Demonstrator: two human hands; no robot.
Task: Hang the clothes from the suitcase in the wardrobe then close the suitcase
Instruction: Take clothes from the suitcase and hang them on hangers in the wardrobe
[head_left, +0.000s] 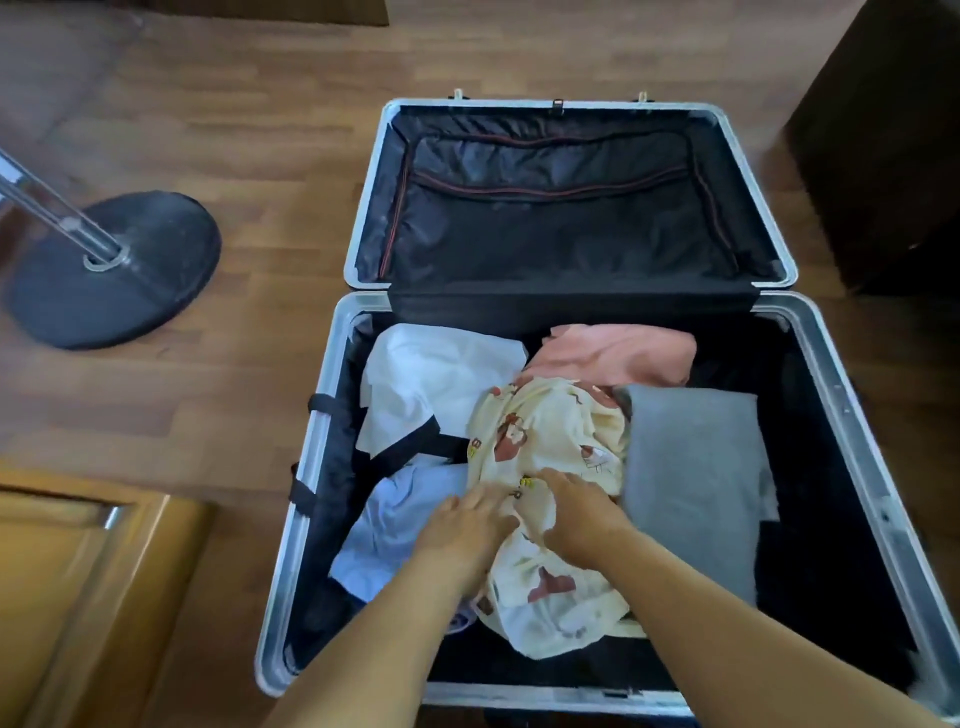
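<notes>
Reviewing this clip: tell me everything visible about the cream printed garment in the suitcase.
The printed garment is soft, cream-yellow cloth with small brown and reddish cartoon figures. It lies crumpled, not folded, in the middle of the open suitcase, running from near the pink garment down toward the near edge. It sits between the grey garment and the white garment and blue garment, overlapping them. The left hand and right hand both rest on its middle; whether the fingers grip cannot be told.

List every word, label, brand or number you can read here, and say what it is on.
No text reads clearly anywhere.
Printed cream garment: cartoon figures and small yellow marks near the left hand and right hand, too blurred to read as letters.
Suitcase: no brand or label legible on its frame or lining.
</notes>
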